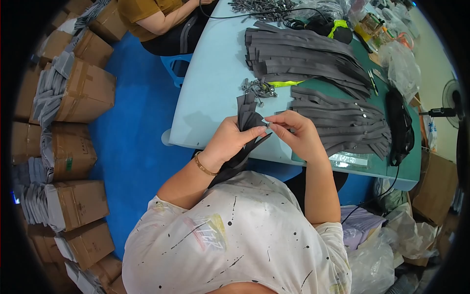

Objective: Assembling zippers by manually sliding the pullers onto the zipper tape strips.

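My left hand [226,139] is closed around a bunch of dark grey zipper tapes [247,109], whose ends fan out above it and hang below toward my lap. My right hand [299,133] pinches a small metal zipper slider [268,126] against a tape, close to my left thumb. The slider is tiny and partly covered by the fingertips. Just beyond my hands lies a little heap of metal sliders [258,89] on the pale table [198,105]. To the right a bundle of grey zippers [342,122] is spread out, with a larger bundle of zippers [303,54] behind it.
Across the table sits another person [152,19] on a blue stool [175,66]. A long black pouch [400,127] lies at the right edge, a cable running from it. Stacked cardboard boxes [85,90] line the left side. Plastic bags [367,267] crowd the lower right.
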The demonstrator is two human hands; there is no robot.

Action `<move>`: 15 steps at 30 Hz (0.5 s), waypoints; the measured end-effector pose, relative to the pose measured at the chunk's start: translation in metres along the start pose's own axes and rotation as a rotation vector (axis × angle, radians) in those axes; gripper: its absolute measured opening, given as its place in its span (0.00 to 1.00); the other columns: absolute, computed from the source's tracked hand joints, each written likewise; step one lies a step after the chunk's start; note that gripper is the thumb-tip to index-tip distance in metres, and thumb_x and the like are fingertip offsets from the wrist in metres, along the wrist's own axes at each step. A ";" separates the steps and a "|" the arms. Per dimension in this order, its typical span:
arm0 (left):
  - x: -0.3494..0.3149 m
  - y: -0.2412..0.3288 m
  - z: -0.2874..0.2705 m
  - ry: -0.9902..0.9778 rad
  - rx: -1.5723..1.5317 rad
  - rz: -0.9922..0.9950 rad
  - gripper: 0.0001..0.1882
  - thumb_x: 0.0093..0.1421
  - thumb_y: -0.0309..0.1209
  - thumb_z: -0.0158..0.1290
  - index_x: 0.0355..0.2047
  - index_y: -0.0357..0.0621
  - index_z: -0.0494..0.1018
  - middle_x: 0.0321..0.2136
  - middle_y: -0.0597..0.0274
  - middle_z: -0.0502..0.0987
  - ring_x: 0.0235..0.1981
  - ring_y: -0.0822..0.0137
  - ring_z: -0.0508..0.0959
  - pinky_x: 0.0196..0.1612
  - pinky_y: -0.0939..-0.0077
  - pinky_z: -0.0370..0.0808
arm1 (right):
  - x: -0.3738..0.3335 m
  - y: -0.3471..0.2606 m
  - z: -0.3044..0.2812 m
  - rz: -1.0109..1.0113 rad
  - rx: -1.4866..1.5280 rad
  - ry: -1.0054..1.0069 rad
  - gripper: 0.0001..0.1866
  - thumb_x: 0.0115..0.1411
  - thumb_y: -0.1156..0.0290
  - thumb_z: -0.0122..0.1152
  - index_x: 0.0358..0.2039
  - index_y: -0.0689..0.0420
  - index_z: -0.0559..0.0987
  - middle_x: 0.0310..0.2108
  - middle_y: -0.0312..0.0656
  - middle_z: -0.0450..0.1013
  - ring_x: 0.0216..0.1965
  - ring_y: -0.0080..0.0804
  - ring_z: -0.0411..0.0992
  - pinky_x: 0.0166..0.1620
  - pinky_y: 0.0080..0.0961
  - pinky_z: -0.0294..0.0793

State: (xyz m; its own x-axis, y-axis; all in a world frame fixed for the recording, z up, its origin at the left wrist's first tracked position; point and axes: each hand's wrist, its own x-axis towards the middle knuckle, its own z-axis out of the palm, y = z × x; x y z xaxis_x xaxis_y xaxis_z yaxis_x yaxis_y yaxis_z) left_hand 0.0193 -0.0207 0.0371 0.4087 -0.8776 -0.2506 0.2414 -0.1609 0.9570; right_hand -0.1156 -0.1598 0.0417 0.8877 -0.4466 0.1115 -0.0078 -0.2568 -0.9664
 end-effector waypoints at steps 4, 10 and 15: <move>0.000 -0.007 0.002 -0.018 -0.010 -0.002 0.10 0.55 0.29 0.57 0.33 0.35 0.74 0.28 0.63 0.78 0.29 0.78 0.74 0.35 0.84 0.70 | -0.002 -0.010 -0.005 0.014 -0.199 -0.040 0.10 0.53 0.78 0.60 0.37 0.58 0.79 0.27 0.39 0.71 0.28 0.25 0.71 0.32 0.19 0.69; 0.004 -0.016 0.007 0.084 0.008 0.096 0.11 0.55 0.29 0.57 0.35 0.35 0.73 0.30 0.63 0.78 0.31 0.77 0.74 0.36 0.83 0.71 | -0.002 -0.012 0.003 -0.067 -0.332 -0.001 0.15 0.54 0.76 0.58 0.43 0.54 0.77 0.28 0.41 0.71 0.27 0.34 0.69 0.32 0.23 0.70; 0.009 -0.020 0.008 0.198 0.066 0.159 0.11 0.54 0.28 0.58 0.36 0.36 0.72 0.30 0.64 0.78 0.31 0.77 0.74 0.37 0.82 0.71 | -0.008 0.000 0.015 0.016 -0.128 0.321 0.18 0.56 0.69 0.59 0.46 0.60 0.70 0.33 0.40 0.70 0.34 0.28 0.69 0.36 0.23 0.69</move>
State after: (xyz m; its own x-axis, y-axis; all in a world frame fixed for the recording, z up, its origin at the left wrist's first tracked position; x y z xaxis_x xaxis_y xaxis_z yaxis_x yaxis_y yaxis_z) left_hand 0.0108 -0.0296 0.0166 0.6031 -0.7895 -0.1135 0.1050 -0.0625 0.9925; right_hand -0.1158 -0.1439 0.0374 0.6970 -0.6933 0.1831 -0.0968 -0.3440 -0.9340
